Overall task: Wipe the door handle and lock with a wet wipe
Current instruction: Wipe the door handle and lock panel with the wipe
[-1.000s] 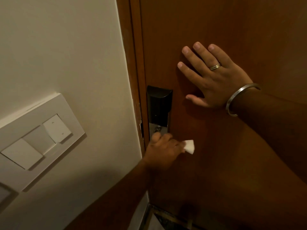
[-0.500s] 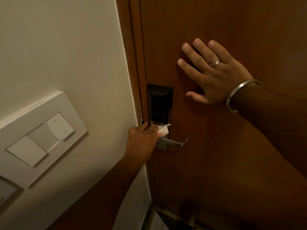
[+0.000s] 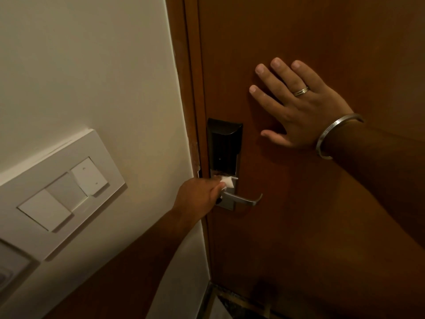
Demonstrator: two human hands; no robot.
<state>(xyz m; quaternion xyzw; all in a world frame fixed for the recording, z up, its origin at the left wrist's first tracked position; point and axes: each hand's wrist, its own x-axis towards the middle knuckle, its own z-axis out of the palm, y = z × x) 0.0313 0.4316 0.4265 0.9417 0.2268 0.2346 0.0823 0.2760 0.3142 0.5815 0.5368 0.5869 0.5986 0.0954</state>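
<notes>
A dark electronic lock [image 3: 224,146] is mounted on the brown wooden door [image 3: 310,31], with a silver lever handle [image 3: 245,200] below it pointing right. My left hand [image 3: 199,195] pinches a small folded white wet wipe [image 3: 227,181] and presses it on the silver plate between the lock body and the handle base. My right hand [image 3: 299,104], with a ring and a metal bangle, lies flat on the door, fingers spread, up and to the right of the lock.
A white switch panel [image 3: 59,192] with several rockers sits on the cream wall [image 3: 92,65] at left. The door frame [image 3: 190,88] runs between wall and door. Dark floor shows at the bottom.
My left hand moved from the handle's right end to the plate above the handle base, carrying the wipe, so the lever came into view. My right hand stayed flat on the door.
</notes>
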